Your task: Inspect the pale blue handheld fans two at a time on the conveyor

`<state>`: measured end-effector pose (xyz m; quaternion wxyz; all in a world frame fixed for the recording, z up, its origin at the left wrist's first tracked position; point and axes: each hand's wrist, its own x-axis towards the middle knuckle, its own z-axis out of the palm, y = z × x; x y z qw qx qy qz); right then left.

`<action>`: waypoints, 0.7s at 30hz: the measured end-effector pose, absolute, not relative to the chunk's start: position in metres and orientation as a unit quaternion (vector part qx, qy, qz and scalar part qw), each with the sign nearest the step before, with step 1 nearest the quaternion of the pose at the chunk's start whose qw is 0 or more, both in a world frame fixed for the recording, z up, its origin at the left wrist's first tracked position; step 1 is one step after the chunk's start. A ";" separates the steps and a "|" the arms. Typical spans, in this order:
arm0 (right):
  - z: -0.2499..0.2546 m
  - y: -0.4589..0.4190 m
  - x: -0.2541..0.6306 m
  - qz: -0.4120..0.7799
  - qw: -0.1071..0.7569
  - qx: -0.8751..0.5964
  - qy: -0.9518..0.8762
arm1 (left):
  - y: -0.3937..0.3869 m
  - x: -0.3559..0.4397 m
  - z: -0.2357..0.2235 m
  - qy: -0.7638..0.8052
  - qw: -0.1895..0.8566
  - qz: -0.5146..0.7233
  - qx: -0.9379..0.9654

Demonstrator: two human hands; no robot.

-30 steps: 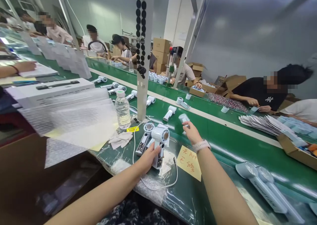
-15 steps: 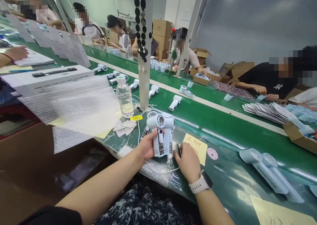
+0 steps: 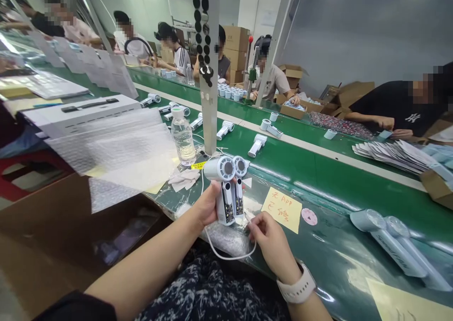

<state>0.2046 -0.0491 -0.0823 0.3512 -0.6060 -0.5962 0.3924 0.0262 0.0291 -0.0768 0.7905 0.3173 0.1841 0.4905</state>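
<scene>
My left hand (image 3: 208, 203) is closed around the handle of a pale handheld fan (image 3: 225, 189), held upright with its round head on top and its open handle showing the circuit board. A second fan (image 3: 239, 184) stands right against it on the right. My right hand (image 3: 271, 241), with a white watch on the wrist, pinches the end of a white cable (image 3: 226, 255) just below the fans. The cable loops down over a bubble-wrap bag (image 3: 226, 238) at the table edge.
A yellow handwritten note (image 3: 283, 209) and a pink round sticker (image 3: 309, 216) lie to the right. A water bottle (image 3: 183, 137) and a metal post (image 3: 209, 66) stand behind. Two blue fans (image 3: 392, 245) lie at right. Other fans ride the green belt (image 3: 318, 170); people work across it.
My right hand came back from the belt to the near edge and took hold of the cable end. My left hand lifted the fan upright and closer, beside the second fan.
</scene>
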 end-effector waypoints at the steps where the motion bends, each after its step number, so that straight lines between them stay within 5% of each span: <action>1: -0.079 -0.056 0.201 0.431 0.360 -0.586 -0.585 | 0.028 0.024 -0.071 0.178 0.788 0.491 0.325; 7: -0.052 -0.073 0.176 0.625 0.399 -0.476 -0.473 | 0.020 0.033 -0.038 0.146 0.767 0.541 0.314; 21: -0.047 -0.084 0.161 0.589 0.432 -0.418 -0.540 | 0.003 0.036 -0.025 0.132 0.749 0.573 0.305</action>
